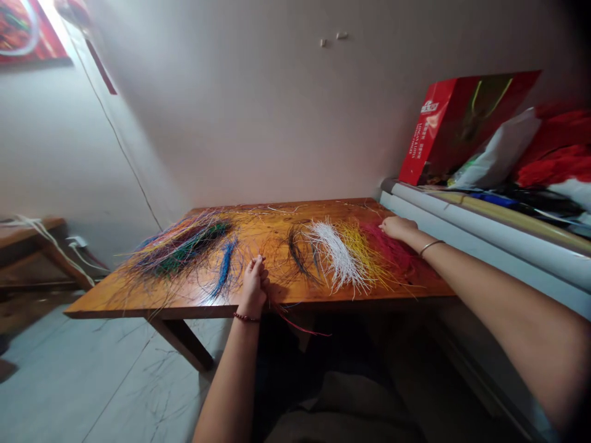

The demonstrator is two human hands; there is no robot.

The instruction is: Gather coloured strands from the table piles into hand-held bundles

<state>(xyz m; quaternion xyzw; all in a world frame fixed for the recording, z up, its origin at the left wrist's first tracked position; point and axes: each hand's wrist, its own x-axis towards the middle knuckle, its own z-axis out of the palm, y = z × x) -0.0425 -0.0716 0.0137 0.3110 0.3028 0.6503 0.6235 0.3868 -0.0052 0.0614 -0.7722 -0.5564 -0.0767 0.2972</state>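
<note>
Bundles of thin coloured strands lie on a wooden table. My left hand (255, 283) is closed on thin strands near the front edge; reddish ends trail from it over the edge. Left of it lie a blue bundle (225, 267) and a large mixed-colour pile (184, 243). To its right are a dark bundle (300, 252), a white bundle (339, 255) and a yellow bundle (362, 252). My right hand (398, 229) has its fingers pressed together at the top of a red bundle (394, 252); what they hold is too small to make out.
A red paper bag (462, 123) and a white plastic bag (498, 151) stand at the right above long white rolls (484, 218). The wall is behind the wooden table (277, 298). At the far left is a brown bench (32, 246) with white cables.
</note>
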